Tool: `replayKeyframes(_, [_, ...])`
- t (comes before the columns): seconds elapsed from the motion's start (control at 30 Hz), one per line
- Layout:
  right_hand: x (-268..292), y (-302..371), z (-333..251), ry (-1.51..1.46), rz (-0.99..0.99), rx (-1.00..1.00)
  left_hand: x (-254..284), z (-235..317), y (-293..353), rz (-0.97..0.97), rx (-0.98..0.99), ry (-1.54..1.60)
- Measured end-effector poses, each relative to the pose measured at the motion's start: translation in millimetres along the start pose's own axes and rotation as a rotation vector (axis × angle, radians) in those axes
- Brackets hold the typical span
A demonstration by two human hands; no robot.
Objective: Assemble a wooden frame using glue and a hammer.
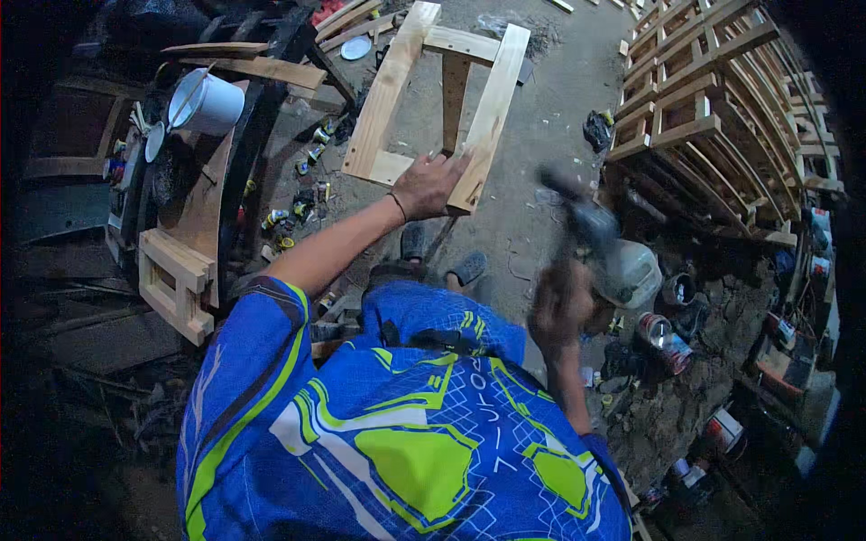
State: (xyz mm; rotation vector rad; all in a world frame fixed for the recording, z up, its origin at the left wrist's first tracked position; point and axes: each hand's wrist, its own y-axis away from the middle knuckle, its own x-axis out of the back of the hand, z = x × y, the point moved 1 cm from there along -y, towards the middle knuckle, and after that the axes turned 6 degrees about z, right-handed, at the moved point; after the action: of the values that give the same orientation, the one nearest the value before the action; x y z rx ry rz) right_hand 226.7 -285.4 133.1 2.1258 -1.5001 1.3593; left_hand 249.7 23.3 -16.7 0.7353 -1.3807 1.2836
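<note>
The wooden frame lies ahead, its long axis running away and slightly rightward; the left hand, which is nearer, holds its near end; the right hand, apart from it on the right, grips a blurred dark tool.

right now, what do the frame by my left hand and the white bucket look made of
Frame: wood, seemingly bare, since the pale boards show streaky grain and no paint. Bucket: likely plastic, smooth and white, judging by its even-coloured wall, though painted metal can't be excluded.
</note>
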Motion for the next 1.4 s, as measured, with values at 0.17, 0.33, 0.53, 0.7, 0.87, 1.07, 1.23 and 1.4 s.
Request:
replayKeyframes(0.17, [4.1, -2.1, -13.6, -0.436, 0.08, -0.001, 0.1, -3.3, -2.8, -0.004, -0.038, -0.071])
replayKeyframes(0.33, [-59.8, -9.0, 3.4, 0.023, -0.456, -0.308, 2.1, -2.5, -1.2, 0.045, -0.044, -0.014])
replayKeyframes(0.53, [16.0, -2.2, -16.2, -0.786, 0.372, 0.198, 5.4, -5.3, 5.8, 0.008, 0.019, 0.031])
replayKeyframes(0.7, [-33.6, -25.4, -22.7, -0.104, -0.309, -0.183, 6.4, -6.2, 3.4, -0.046, 0.02, 0.08])
replayKeyframes(0.87, [-23.3, -3.9, 3.1, -0.065, -0.03, -0.188, 7.7, -4.4, 0.0, -0.055, 0.037, 0.062])
replayKeyframes(1.07, [-59.4, 14.6, 18.9, -0.147, -0.188, -0.213, 12.3, -1.1, 3.1, 0.092, -0.039, 0.044])
replayKeyframes(1.23, [-109.8, 47.4, 40.2, -0.284, -0.096, -0.44, 20.9, 6.1, 4.1, -0.098, -0.023, -0.022])
replayKeyframes(1.4, [-123.4, 51.2, 55.2, -1.142, 0.103, -0.98, 22.3, 4.5, -6.3, 0.018, -0.089, -0.028])
